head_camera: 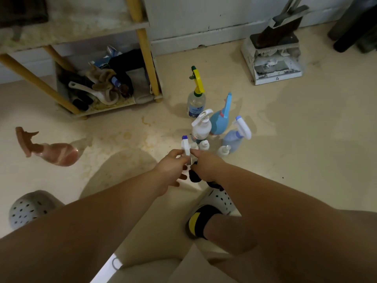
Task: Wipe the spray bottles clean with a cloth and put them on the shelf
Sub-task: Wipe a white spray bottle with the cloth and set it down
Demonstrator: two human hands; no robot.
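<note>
Left hand (172,164) and right hand (205,167) both pinch blue-tipped white sprayer (186,147); dark cloth (195,176) under right; yellow-top bottle (196,99) at 12 o'clock, label unreadable.

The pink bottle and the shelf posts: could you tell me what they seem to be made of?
Pink bottle: probably translucent plastic, glossy; light streaks show through its body. Shelf posts: round yellow rods, possibly painted wood or plastic; too dim to tell.

A home utility corner: cluttered shelf (142,58), dustpan (273,64), bare floor (306,139).
</note>
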